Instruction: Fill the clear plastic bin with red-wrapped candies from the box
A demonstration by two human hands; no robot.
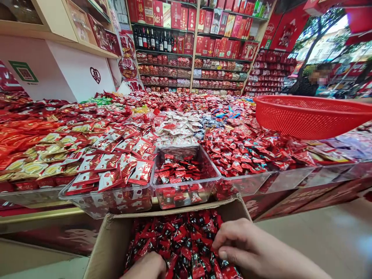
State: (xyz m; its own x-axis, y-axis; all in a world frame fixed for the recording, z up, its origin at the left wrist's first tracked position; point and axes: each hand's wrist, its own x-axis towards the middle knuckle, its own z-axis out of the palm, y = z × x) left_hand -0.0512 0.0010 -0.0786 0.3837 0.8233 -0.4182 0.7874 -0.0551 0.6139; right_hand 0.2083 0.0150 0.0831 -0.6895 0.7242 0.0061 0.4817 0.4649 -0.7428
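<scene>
A cardboard box [112, 232] at the bottom of the head view holds a heap of small red-and-black wrapped candies [186, 240]. My left hand [149, 265] reaches into the heap at the box's left side, its fingers hidden among the candies. My right hand [241, 244] is over the heap's right side. Its fingers are bent, with a gap between thumb and forefinger and nothing visible held there. Just beyond the box stands a clear plastic bin [210, 164], partly filled with similar candies.
Bins of wrapped sweets cover the counter, with red-and-white packets [110, 170] to the left and red candies [235, 151] to the right. A red mesh basket [305, 116] is at the right, near a person [309, 81]. Shelves [192, 46] with bottles and boxes stand behind.
</scene>
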